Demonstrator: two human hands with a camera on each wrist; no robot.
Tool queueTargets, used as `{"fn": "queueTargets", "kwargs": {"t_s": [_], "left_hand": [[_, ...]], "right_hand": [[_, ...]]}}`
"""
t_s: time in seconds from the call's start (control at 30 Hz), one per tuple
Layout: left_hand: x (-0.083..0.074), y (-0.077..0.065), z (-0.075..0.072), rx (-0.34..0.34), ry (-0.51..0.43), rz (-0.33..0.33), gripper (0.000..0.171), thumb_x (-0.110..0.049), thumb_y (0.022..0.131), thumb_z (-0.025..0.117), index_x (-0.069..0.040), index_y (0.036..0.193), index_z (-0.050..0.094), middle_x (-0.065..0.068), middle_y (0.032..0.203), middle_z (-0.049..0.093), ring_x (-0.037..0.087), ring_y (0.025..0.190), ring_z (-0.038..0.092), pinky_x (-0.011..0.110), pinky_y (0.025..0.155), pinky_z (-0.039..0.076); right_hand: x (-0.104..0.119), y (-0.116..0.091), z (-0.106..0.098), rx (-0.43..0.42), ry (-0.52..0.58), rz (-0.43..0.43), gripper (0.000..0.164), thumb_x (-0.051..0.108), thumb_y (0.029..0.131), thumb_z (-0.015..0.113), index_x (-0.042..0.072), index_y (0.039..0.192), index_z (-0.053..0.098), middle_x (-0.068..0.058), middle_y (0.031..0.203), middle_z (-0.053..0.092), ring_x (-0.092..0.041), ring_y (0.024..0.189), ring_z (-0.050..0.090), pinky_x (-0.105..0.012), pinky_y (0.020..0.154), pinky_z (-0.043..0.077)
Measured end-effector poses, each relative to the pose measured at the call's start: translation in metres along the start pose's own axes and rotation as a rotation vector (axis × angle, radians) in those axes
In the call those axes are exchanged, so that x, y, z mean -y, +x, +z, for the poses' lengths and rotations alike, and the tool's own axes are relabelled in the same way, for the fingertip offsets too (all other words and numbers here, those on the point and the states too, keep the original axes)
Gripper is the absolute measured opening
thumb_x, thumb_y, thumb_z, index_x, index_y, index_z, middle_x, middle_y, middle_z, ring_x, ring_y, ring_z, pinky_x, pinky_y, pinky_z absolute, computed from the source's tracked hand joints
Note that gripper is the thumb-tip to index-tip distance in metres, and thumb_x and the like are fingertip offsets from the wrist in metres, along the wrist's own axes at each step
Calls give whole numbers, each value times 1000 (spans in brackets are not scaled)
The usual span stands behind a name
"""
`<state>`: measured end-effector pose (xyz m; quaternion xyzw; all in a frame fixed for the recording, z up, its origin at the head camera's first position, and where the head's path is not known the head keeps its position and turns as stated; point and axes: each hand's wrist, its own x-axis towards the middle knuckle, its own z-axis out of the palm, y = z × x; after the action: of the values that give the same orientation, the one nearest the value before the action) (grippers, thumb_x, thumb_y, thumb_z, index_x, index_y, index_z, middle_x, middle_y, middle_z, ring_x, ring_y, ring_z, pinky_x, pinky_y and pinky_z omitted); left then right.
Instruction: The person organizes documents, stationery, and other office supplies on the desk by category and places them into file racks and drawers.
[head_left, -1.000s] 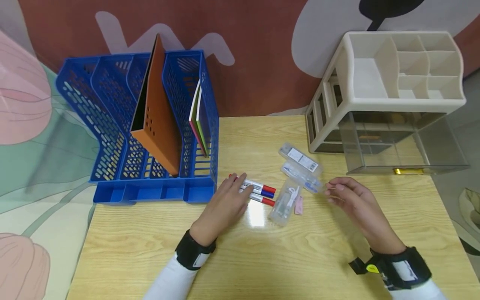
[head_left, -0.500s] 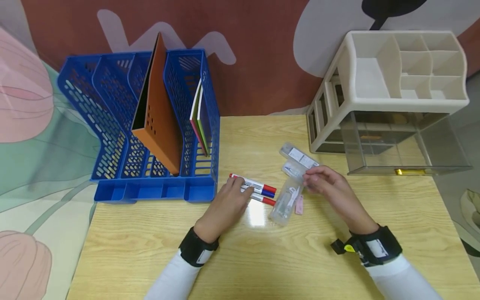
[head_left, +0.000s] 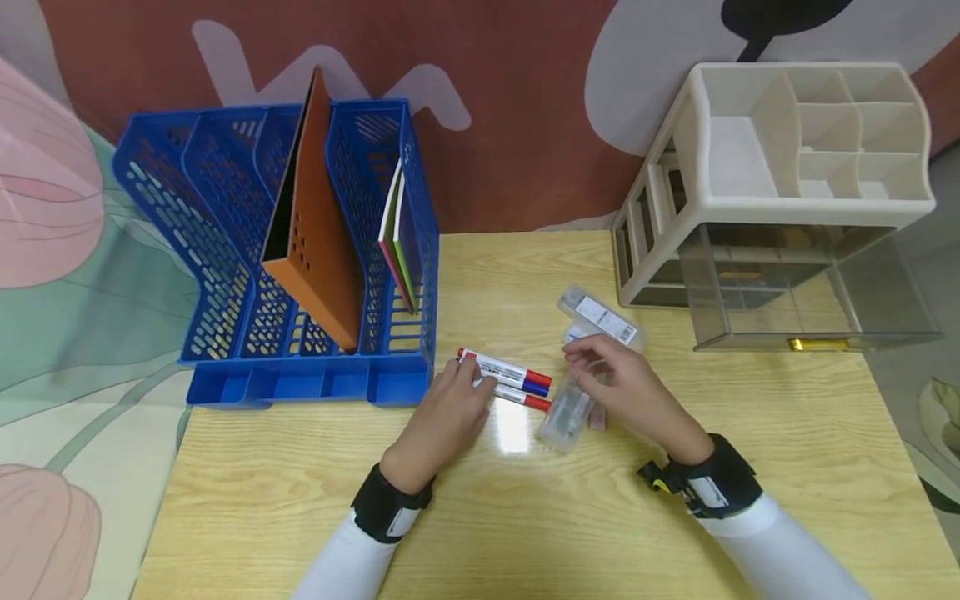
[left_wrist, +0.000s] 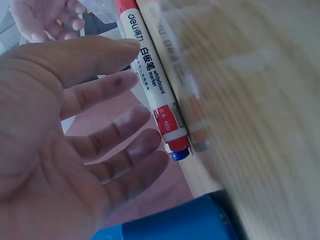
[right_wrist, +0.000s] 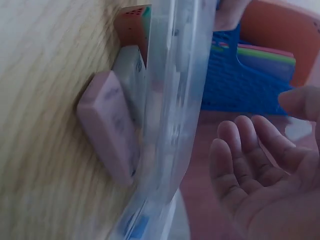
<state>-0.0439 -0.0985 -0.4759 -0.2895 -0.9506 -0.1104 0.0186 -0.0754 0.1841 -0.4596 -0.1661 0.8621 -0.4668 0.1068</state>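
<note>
My left hand (head_left: pixel 450 421) is at the left ends of three whiteboard markers, two red-capped and one blue-capped. Its fingers are loosely spread beside the upper red marker (left_wrist: pixel 150 70) in the left wrist view, with the thumb tip overlapping the barrel. My right hand (head_left: pixel 633 390) is over the far end of a clear plastic case (head_left: pixel 561 423) that holds small items. Seen from the right wrist, the case (right_wrist: pixel 172 100) stands between the relaxed fingers and a pink eraser (right_wrist: pixel 110 127). A pale eraser (right_wrist: pixel 131 80) lies behind the pink one.
Two more plastic cases lie farther back, one a labelled case (head_left: pixel 600 319). At left stands a blue file rack (head_left: pixel 300 383) with an orange folder (head_left: pixel 322 242) and thin booklets. A white organizer (head_left: pixel 697 192) at right has its clear drawer (head_left: pixel 765 333) pulled out.
My right hand has moved left from beside the cases to over the upright-lying clear case. My left hand stays by the markers, its fingers shifting slightly.
</note>
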Motion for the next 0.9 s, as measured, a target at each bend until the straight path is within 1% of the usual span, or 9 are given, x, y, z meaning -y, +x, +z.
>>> {"fn": "queueTargets", "kwargs": {"t_s": [0.1, 0.17, 0.3, 0.37, 0.47, 0.53, 0.63, 0.77, 0.9], "left_hand": [[0, -3, 1, -40, 6, 19, 21, -12, 94, 70, -7, 114, 69, 13, 105, 61, 28, 91, 53, 36, 74, 47], [1, -5, 1, -61, 5, 30, 23, -13, 93, 71, -7, 115, 69, 13, 108, 62, 28, 94, 54, 37, 77, 49], [3, -9, -1, -107, -2, 55, 25, -14, 92, 71, -8, 116, 68, 14, 118, 63, 28, 107, 57, 40, 88, 54], [5, -11, -2, -124, -2, 68, 27, -14, 92, 70, -7, 118, 67, 15, 124, 62, 30, 116, 58, 42, 97, 54], [8, -15, -2, -142, 10, 82, 33, -16, 92, 72, -5, 122, 66, 19, 134, 61, 34, 129, 57, 46, 106, 52], [11, -18, -3, -137, 20, 88, 39, -18, 92, 74, -4, 128, 66, 20, 142, 59, 37, 136, 54, 50, 111, 49], [14, -22, -5, -124, 25, 95, 49, -20, 90, 77, -4, 135, 65, 20, 150, 55, 38, 143, 50, 52, 114, 46], [18, -27, -8, -131, 21, 106, 50, -20, 92, 76, -4, 138, 64, 17, 153, 54, 36, 146, 47, 52, 116, 44], [22, -33, -11, -168, 1, 123, 46, -18, 92, 75, -3, 134, 67, 17, 151, 57, 37, 144, 49, 52, 116, 44]], "right_hand": [[6, 3, 8, 33, -87, -67, 26, 9, 98, 69, 5, 124, 67, -9, 117, 70, -17, 99, 68, -35, 86, 60], [11, 6, 15, 57, -156, -114, 25, 11, 96, 70, 7, 120, 69, -7, 115, 71, -17, 95, 67, -36, 83, 60], [19, 10, 33, 89, -317, -242, 21, 14, 92, 75, 7, 112, 72, -4, 107, 71, -15, 88, 64, -32, 76, 57], [22, 12, 42, 86, -400, -308, 21, 14, 91, 76, 6, 109, 73, -5, 102, 70, -15, 84, 63, -30, 72, 56], [23, 14, 55, 62, -545, -377, 20, 15, 89, 77, 6, 106, 73, -4, 96, 67, -14, 80, 61, -29, 67, 55], [24, 15, 61, 41, -634, -399, 20, 17, 88, 77, 6, 104, 73, -4, 93, 66, -15, 77, 60, -28, 62, 54], [23, 16, 69, 13, -734, -430, 20, 20, 89, 77, 6, 102, 72, -4, 89, 65, -16, 73, 59, -28, 57, 53], [24, 17, 74, -8, -789, -459, 19, 21, 91, 78, 6, 101, 73, -5, 88, 67, -16, 70, 60, -27, 54, 52], [26, 18, 79, -16, -832, -476, 17, 20, 90, 78, 6, 99, 73, -6, 87, 67, -17, 69, 60, -27, 53, 52]]}}
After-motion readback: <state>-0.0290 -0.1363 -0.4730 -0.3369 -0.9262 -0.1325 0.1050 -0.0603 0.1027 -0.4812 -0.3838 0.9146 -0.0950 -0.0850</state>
